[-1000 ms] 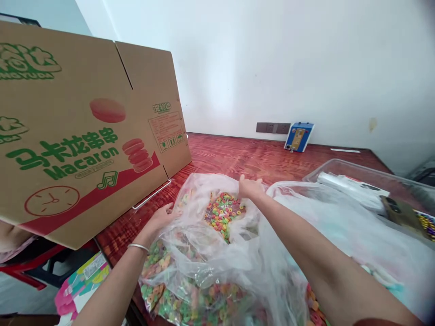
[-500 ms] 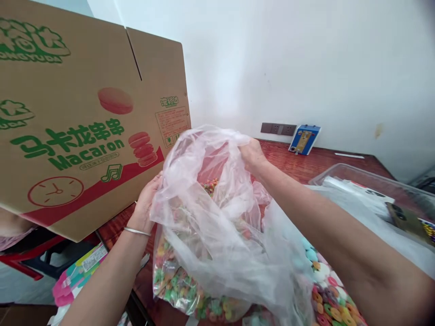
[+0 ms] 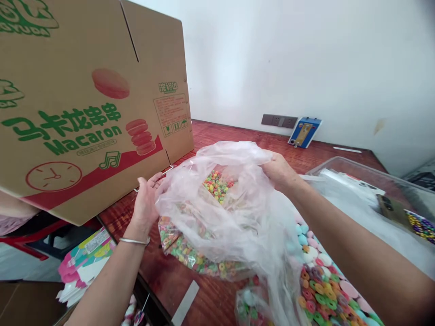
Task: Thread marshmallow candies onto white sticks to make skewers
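Note:
A clear plastic bag (image 3: 210, 222) of small colourful ring-shaped pieces lies on the red-brown table, its loose top folded outward. Through its mouth I see a heap of tiny rings (image 3: 219, 185). My right hand (image 3: 278, 168) is closed on the bag's rim at the far right. On the left, my left hand (image 3: 147, 199) has its fingers stretched out and thumb apart, palm toward the bag's side. Its fingertips are close to the plastic or against it; the folds partly hide the contact.
A big cardboard carton (image 3: 102, 104) stands at the left. More bagged coloured rings (image 3: 322, 290) lie at the lower right. Behind them is a clear plastic bin (image 3: 340, 164) holding packets and a phone. A small blue device (image 3: 305, 132) leans by the wall sockets (image 3: 279, 120).
The bag's top has come down and its mouth shows more of the rings. My right hand has moved lower and rightward. My left hand's fingers have spread off the plastic.

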Demonstrator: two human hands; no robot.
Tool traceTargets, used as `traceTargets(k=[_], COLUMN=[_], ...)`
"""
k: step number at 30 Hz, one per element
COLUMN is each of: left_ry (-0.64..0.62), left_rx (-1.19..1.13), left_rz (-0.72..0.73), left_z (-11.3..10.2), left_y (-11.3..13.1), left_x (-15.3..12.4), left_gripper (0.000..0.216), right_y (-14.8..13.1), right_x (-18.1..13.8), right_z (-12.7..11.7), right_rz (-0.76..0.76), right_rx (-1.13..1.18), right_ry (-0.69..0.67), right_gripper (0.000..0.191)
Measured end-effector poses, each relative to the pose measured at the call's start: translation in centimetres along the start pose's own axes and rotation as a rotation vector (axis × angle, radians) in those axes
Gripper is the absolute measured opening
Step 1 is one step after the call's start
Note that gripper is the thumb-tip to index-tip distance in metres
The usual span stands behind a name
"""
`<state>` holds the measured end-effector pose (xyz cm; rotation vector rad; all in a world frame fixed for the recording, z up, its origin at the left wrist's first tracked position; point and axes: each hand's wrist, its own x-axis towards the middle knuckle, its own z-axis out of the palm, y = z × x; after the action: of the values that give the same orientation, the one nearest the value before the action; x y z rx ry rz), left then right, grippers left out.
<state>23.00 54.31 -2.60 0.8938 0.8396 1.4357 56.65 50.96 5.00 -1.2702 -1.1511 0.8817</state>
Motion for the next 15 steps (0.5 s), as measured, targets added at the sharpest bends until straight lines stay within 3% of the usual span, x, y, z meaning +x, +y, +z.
traceTargets(k=[2, 5, 7, 8, 10, 11, 15], left_ry=[-0.078, -0.379, -0.546, -0.580, -0.565, -0.520, -0.210], left_rx=[0.215, 0.870, 1.234, 1.333, 1.383, 1.352, 1.037], left_rz=[0.122, 0.280, 0.307, 0.312, 0.312, 0.309, 0.181], left_z=[-1.2, -2.3, -2.7, -2.8, -3.1, -3.2, -3.9], left_y=[-0.9, -3.2, -5.1, -5.9, -7.2, -7.6, -7.2], left_x=[-2.8, -7.1, -9.1, -9.6, -9.8, -9.6, -8.2], left_gripper=[0.088, 0.113, 0.101, 0.081, 0.036, 0.024, 0.018], right_y=[0.7, 1.7, 2.5, 3.0, 3.8, 4.0, 3.1], right_x=[-0.6, -1.2, -1.5, -1.7, -2.1, -2.4, -3.6], right_z=[-0.3, 0.4, 1.1, 1.5, 2.1, 2.4, 3.5], right_rz=[0.062, 0.143, 0.181, 0.193, 0.205, 0.208, 0.231], right_rx=[0.014, 0.040, 0.059, 0.068, 0.084, 0.092, 0.121], right_ry=[0.015, 0.006, -0.020, -0.031, -0.038, -0.038, -0.081], right_gripper=[0.019, 0.022, 0.021, 0.020, 0.021, 0.022, 0.021])
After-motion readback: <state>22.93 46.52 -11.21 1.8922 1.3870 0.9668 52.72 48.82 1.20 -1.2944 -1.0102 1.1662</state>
